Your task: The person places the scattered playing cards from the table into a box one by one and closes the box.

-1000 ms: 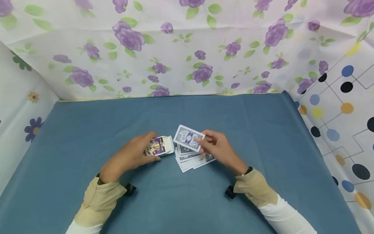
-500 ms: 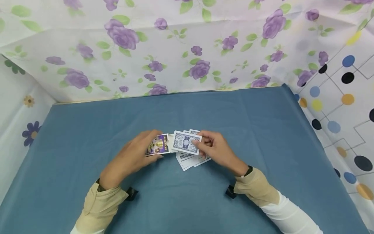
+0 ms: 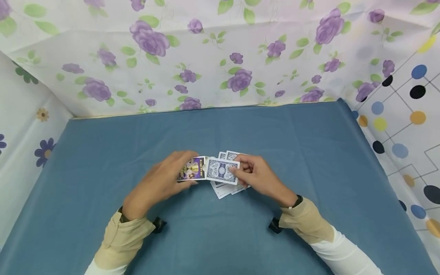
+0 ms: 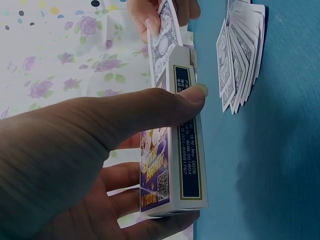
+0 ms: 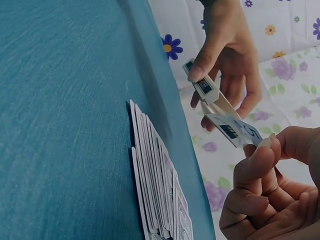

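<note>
I have the person's left hand (image 3: 163, 173) curled round a printed card box (image 3: 193, 169), thumb along the narrow side with the dark, lettered panel, the other fingers closed on the side opposite; the box is raised above the blue cloth (image 3: 220, 244), its mouth facing the right fingers, its purple and gold face partly hidden by the grip; on my left wrist feed a square code (image 4: 163, 185) shows on that face, beyond the left thumb.

I have the right hand (image 3: 259, 173) pinching a patterned playing card (image 3: 220, 170), thumb on its back, the other fingers bent in underneath; whether a second card hides behind it I cannot tell; the card reaches out from the right fingertips to the box's mouth, in front of the left fingers, and from my views I cannot tell how far inside its end sits.

Beneath the right fingers and the held card lies a loose fan of cards (image 5: 155, 175), spread unevenly on the cloth and well apart from the fingertips; behind both hands hangs a purple-flowered sheet (image 3: 206, 76); at the wrists, back from the fingers, I see tan cuffs (image 3: 128, 235), and off to the right of the right fingers, a dotted sheet (image 3: 400, 168).
</note>
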### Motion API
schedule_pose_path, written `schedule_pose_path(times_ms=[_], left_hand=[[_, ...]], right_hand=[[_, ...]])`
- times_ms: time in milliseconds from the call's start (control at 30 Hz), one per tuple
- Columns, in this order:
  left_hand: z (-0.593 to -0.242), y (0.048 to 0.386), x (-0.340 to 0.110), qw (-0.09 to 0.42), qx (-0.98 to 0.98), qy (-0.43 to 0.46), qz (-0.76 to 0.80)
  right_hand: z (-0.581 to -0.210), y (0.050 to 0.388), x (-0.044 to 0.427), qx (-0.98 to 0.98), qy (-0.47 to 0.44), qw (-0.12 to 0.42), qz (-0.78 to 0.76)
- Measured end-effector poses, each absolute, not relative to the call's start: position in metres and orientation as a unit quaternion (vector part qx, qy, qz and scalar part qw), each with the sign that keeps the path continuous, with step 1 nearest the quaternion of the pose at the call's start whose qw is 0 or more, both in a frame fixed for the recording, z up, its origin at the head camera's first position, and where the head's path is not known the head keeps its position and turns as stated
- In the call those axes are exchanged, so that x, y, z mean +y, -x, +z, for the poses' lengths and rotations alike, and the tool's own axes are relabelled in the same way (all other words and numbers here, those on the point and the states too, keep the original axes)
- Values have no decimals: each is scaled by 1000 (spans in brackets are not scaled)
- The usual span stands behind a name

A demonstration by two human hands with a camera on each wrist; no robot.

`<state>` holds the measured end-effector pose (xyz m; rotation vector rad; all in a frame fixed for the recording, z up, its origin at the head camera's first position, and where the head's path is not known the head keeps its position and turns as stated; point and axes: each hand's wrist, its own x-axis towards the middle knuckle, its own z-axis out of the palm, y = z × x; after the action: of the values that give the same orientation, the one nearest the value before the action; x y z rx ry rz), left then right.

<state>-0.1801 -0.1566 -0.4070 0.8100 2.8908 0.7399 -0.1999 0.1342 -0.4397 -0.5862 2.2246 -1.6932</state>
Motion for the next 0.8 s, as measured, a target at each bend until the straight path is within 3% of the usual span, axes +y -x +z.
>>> schedule_pose_path(times_ms=[800], left_hand=[[-405,172,-143,45,917,-303,257]], right_hand=[[-439,197,130,778,211,148,-574]])
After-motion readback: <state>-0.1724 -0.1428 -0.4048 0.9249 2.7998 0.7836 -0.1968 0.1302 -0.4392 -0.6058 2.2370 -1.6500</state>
